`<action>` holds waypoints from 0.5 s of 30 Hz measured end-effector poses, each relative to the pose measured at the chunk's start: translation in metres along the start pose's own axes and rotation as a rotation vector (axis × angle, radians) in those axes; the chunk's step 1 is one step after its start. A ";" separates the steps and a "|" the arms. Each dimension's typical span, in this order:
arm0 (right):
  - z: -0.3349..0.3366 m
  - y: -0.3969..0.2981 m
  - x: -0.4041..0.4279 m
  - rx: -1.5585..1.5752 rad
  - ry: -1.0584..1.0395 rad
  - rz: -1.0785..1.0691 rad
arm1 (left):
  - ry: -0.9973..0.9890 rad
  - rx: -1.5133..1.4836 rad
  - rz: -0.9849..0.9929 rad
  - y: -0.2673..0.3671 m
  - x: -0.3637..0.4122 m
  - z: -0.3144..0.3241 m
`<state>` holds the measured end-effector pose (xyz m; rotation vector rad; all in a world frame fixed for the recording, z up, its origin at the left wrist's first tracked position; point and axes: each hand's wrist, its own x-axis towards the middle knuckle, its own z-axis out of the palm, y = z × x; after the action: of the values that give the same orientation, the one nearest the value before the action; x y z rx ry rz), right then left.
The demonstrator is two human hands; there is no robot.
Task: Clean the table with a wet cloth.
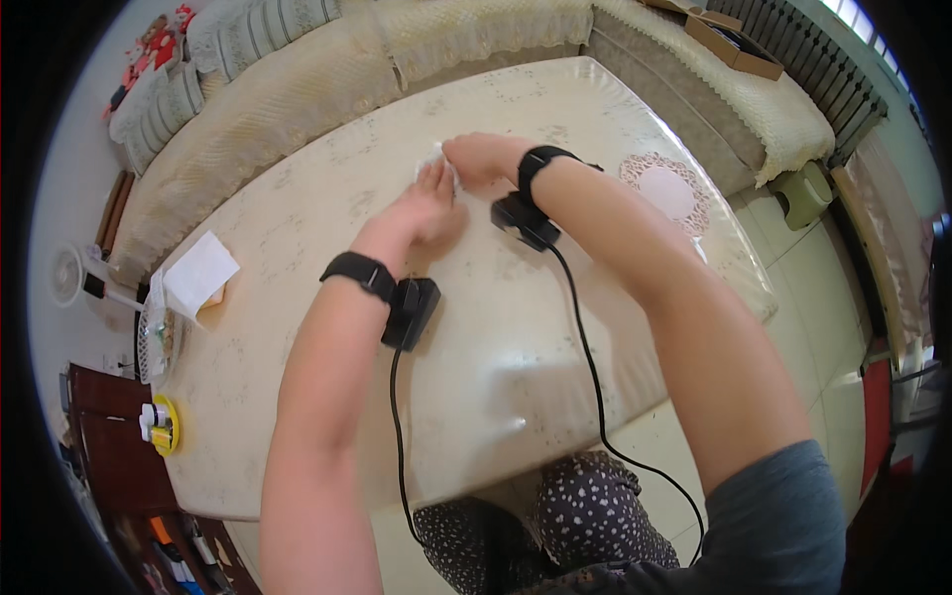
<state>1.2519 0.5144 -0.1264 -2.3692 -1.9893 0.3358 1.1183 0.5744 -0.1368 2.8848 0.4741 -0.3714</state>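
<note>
Over the far middle part of the table (pixel 476 312) my two hands meet at a small crumpled white tissue (pixel 435 153). My left hand (pixel 428 210) has its fingertips on the tissue, its lower edge blurred. From the right, my right hand (pixel 480 158) bends in with its fingers curled against the same tissue. The hands hide most of it. Each wrist wears a black strap with a small black device, the left device (pixel 410 314) and the right device (pixel 525 221), and a black cable runs from each toward my body.
A lace doily (pixel 666 195) lies to the right. At left are a white paper sheet (pixel 201 274), a latticed basket (pixel 155 338) and a yellow dish (pixel 169 425) with small containers. A covered sofa (pixel 282 104) borders the far side; a green stool (pixel 805 195) stands right.
</note>
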 end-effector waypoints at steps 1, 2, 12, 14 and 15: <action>-0.004 0.004 0.009 -0.017 -0.016 0.058 | -0.003 0.002 0.001 -0.002 0.011 -0.005; -0.005 0.008 0.011 0.047 0.090 0.036 | -0.008 -0.001 -0.061 -0.004 0.021 -0.009; 0.005 0.007 0.011 0.061 0.061 0.050 | 0.019 -0.100 -0.062 -0.029 0.040 0.007; 0.009 0.009 -0.020 0.066 -0.027 0.019 | -0.009 -0.139 0.011 -0.008 0.015 0.008; 0.009 0.004 -0.039 0.050 -0.044 -0.022 | -0.044 -0.171 0.066 0.003 -0.003 0.008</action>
<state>1.2480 0.4744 -0.1302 -2.3287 -1.9983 0.4356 1.1142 0.5691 -0.1435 2.7133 0.3817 -0.3645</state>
